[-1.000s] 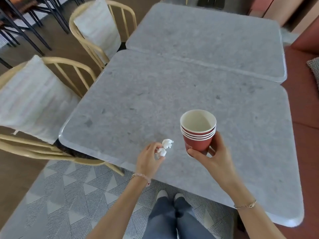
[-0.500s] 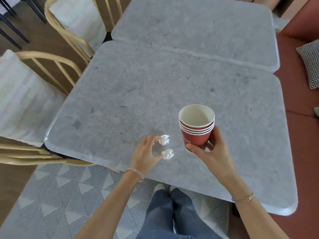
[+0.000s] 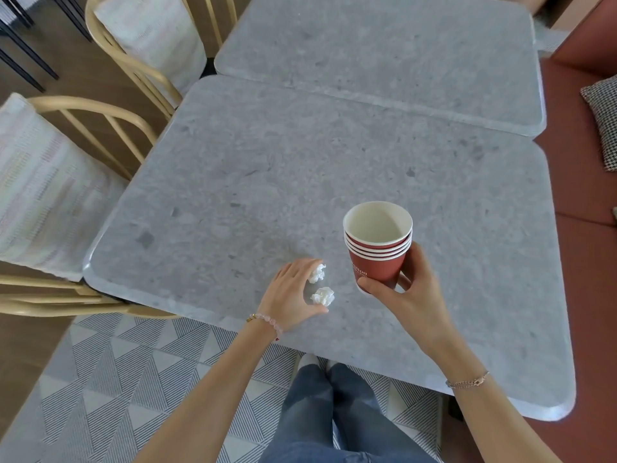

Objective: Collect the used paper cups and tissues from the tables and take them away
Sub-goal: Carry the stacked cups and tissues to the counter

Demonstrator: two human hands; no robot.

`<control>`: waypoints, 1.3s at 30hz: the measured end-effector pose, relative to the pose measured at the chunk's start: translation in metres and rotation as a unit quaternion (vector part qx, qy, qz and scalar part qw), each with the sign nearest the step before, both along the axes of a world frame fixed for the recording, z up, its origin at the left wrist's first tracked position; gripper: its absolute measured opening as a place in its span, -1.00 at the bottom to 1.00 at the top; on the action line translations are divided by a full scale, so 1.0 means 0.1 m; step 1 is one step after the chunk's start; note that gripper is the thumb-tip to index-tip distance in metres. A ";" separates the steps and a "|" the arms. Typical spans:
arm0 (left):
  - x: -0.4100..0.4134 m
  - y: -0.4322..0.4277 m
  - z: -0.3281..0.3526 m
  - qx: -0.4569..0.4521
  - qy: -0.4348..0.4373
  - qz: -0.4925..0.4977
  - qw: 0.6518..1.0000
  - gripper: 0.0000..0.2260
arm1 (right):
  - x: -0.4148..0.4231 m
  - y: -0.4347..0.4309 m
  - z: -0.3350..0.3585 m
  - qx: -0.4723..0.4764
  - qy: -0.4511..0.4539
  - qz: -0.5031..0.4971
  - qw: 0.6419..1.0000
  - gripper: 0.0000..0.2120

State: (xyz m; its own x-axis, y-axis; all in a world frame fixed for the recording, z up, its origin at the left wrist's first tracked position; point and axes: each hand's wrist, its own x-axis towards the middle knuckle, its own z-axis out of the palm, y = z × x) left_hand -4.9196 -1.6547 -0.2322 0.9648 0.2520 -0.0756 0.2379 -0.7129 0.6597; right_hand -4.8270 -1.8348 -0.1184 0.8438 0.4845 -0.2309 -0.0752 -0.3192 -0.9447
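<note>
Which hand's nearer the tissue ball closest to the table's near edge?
Left. The left hand curves round the nearer tissue ball, thumb just below it. The right hand is off to the ball's right, holding the stack of red cups.

Bright soft daylight, faint shadows, wide-angle bending at edges, chairs point(image 3: 50, 202) slightly blurred.

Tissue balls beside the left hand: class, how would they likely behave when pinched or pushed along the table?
The two tissue balls look small and loosely crumpled, so probably very light and squashy under a pinch. Roundish on the smooth grey table, they may roll or skid if nudged.
</note>
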 end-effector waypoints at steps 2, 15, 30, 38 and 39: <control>0.01 -0.03 -0.02 0.003 -0.003 0.002 1.000 -0.36 | 0.01 -0.01 0.00 0.002 -0.001 0.005 1.000 -0.39; 0.06 -0.08 0.02 0.014 -0.048 0.045 0.998 -0.67 | 0.06 -0.05 -0.02 -0.002 0.007 0.002 1.000 -0.38; 0.33 0.10 1.26 -0.012 -0.195 0.155 0.968 -0.68 | 0.33 0.09 0.46 0.061 -0.049 0.000 0.997 -0.40; 0.27 0.18 1.69 0.004 -0.250 0.172 0.953 -0.69 | 0.39 0.20 0.68 0.087 -0.088 0.017 0.992 -0.42; 0.26 0.19 1.72 0.008 -0.253 0.173 0.952 -0.69 | 0.39 0.22 0.70 0.088 -0.091 0.019 0.992 -0.42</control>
State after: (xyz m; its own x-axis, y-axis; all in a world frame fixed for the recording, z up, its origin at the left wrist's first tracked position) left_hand -4.8939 -1.6353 -0.0603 0.7361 0.5582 0.3828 0.1144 -0.6601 0.7424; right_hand -4.7884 -1.8129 -0.0487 0.8445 0.5353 0.0148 0.1102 -0.1466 -0.9830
